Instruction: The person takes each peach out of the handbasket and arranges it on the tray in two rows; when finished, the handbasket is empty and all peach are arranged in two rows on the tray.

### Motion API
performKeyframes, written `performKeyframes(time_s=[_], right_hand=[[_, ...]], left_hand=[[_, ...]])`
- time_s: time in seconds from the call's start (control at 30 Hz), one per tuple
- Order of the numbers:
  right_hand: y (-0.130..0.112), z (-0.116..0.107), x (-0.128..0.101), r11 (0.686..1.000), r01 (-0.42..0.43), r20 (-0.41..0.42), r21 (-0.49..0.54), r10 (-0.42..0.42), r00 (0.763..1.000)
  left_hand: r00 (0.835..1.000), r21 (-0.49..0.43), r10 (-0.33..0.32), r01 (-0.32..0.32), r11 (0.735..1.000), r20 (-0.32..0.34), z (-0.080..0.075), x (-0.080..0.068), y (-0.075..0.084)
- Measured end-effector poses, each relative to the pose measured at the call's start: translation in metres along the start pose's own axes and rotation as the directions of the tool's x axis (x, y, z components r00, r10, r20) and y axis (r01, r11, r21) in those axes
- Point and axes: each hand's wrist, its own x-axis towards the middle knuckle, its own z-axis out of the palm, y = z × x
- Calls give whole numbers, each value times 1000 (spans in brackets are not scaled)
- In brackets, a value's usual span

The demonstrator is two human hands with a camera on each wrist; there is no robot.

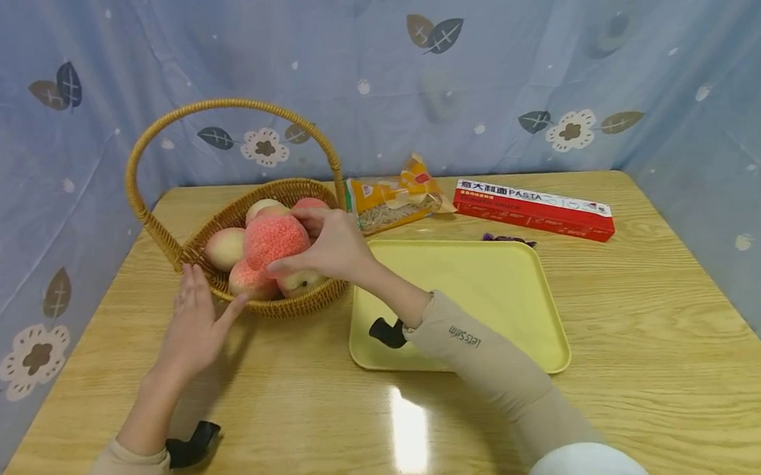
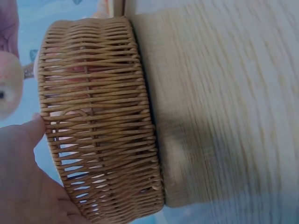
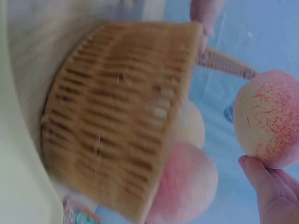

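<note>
Held peach [image 1: 277, 241]: one, pink and stippled; above the wicker basket [image 1: 301, 303], at the far left of the desk [image 1: 667, 333]. Gripped between thumb and fingers of the right hand [image 1: 337, 245]; in the right wrist view it hangs apart from the rim.

Left hand [image 1: 191, 326]: at the basket's left and near side, fingers extended, thumb touching the rim; appears to steady it.

Other peaches [image 1: 224, 249]: at least five, lying inside the basket; any underneath are hidden. Basket upright, handle raised.

Progress, as judged: well along, if filling the basket is the work. Done: the five or more lying inside. Outstanding: the held peach, not yet resting among them. Whether it is being set in or lifted out cannot be told. All other peaches in sight are inside.

Remaining stock, untouched: yellow tray [image 1: 494, 295], right of the basket, partly covered by the right sleeve; orange bag [image 1: 397, 198], far, just right of the basket; red pasta box [image 1: 534, 210], right of the bag; small purple item [image 1: 510, 239], at the tray's far edge.
</note>
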Motion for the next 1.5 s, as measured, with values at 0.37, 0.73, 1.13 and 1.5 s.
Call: performKeyframes(time_s=[0.37,0.73,1.13,1.5], right_hand=[[4,-49,-12,996,-92,-103,15,93,990],[24,-84,-23,991,-125,-242,-52,109,964],[44,-107,-21,959,-231,-290,-165,177,941],[76,-96,-14,874,-333,-214,-353,271,938]], left_hand=[[998,13,-61,62,998,-29,3,2,3],[989,3,-130,130,991,-71,4,0,11],[990,4,-135,136,991,-44,2,0,12],[991,11,-132,133,991,-26,1,-1,13]])
